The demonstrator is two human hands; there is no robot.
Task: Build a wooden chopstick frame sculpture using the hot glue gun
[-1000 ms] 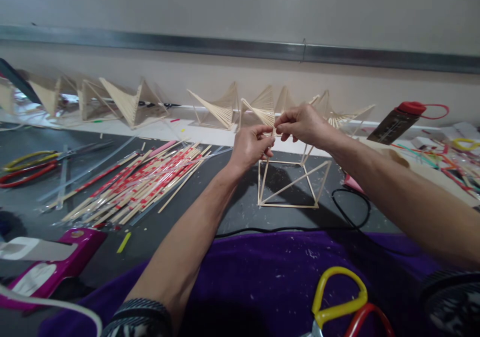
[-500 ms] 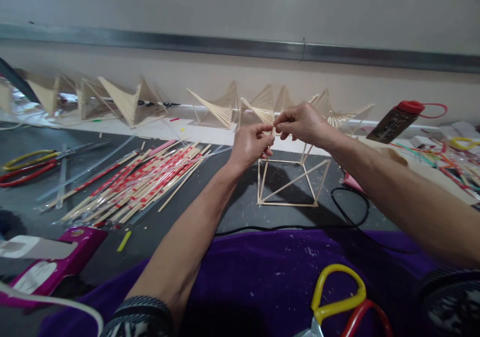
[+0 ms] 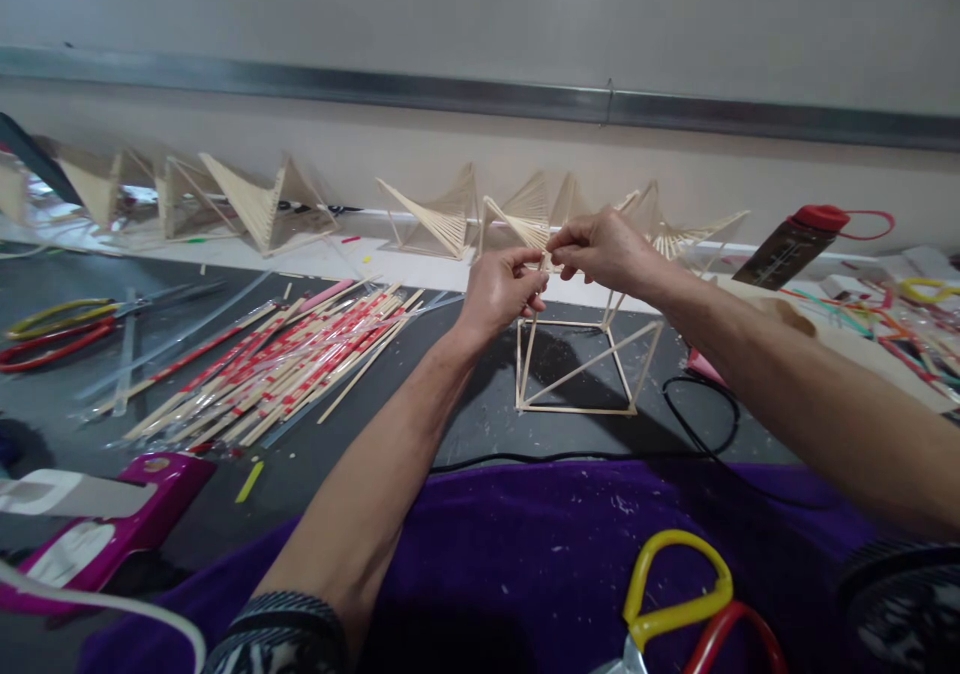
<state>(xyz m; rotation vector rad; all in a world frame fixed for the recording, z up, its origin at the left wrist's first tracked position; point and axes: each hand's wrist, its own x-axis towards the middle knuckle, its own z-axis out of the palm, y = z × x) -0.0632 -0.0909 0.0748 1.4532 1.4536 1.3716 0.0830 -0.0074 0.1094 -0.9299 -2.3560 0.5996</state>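
A small open frame of pale wooden sticks stands on the grey table, with a square base and slanted sticks rising from it. My left hand pinches the upper end of one raised stick at the frame's left side. Close against it, my right hand has its fingertips pressed together at the same stick top. The exact contact there is small and partly hidden by the fingers. Behind both hands, finished-looking stick models with twisted, fanned surfaces line the white strip along the wall.
Chopsticks in red-marked plastic sleeves lie to the left, beyond a magenta device. Yellow-and-red-handled scissors rest on the purple cloth. A black cable crosses before the frame; a red-capped bottle stands back right.
Hardly anything differs: both hands stay at the stick's top, and the whole view has shifted very slightly.
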